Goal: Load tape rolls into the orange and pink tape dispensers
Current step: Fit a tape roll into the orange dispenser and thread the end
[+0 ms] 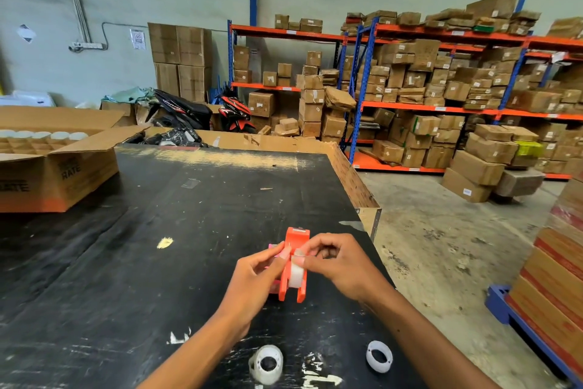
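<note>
Both hands meet over the orange dispenser (292, 265) on the black tabletop (157, 262). The left hand (252, 281) grips its left side; the right hand (339, 265) pinches the tape roll (296, 275) seated between the dispenser's walls. The pink dispenser (273, 246) peeks out just behind the left fingers. Nearer the person lie two loose tape rolls (266, 363) (379, 356). At far left, an open cardboard box (63, 168) holds white rolls.

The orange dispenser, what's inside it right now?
A clear tape roll sits between the orange dispenser's side walls. Both hands, left and right, cover its upper part, so its seating is hidden.
</note>
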`<action>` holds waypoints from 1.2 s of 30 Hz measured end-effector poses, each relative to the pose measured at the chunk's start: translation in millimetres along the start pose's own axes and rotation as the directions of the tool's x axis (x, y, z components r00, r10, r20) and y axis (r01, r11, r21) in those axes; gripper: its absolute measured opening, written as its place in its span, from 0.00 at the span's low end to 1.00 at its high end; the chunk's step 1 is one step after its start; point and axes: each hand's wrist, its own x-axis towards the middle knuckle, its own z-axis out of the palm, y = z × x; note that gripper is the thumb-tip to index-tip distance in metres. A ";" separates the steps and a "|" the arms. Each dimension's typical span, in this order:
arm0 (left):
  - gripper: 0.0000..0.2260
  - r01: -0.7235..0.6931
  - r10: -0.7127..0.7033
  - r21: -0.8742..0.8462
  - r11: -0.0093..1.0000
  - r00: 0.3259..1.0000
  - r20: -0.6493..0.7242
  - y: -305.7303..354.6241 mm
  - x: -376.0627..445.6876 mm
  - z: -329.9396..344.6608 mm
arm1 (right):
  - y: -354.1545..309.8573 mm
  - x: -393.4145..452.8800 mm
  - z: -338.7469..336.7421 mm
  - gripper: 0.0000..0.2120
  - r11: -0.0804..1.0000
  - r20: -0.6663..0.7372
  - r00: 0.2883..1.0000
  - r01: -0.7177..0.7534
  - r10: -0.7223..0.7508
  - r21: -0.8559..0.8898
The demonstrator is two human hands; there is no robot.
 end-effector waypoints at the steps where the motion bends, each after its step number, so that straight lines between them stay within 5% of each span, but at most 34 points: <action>1: 0.09 0.000 0.000 -0.002 1.000 1.000 0.008 1.4 -1.5 -0.6 | -2.2 1.6 0.0 0.04 1.000 -0.009 1.000 0.014 -0.014 -0.002; 7: 0.09 0.004 -0.005 0.031 1.000 0.999 0.049 6.2 -8.4 -3.3 | -10.4 15.4 -5.3 0.04 0.992 -0.182 0.979 0.080 -0.097 -0.102; 14: 0.16 0.058 -0.058 0.000 0.998 0.992 0.114 14.1 -13.4 -0.9 | -4.1 22.7 -7.8 0.02 0.998 -0.159 0.987 0.020 -0.029 -0.063; 23: 0.12 0.016 -0.029 0.093 0.996 0.989 0.143 17.5 -10.7 -0.4 | -5.1 23.6 -13.4 0.05 0.999 -0.167 0.985 -0.039 0.041 0.021; 36: 0.21 -0.017 0.001 0.079 0.997 0.980 0.197 11.0 -9.7 -5.3 | -5.6 36.9 -21.2 0.04 0.956 -0.058 0.959 -0.269 0.276 0.114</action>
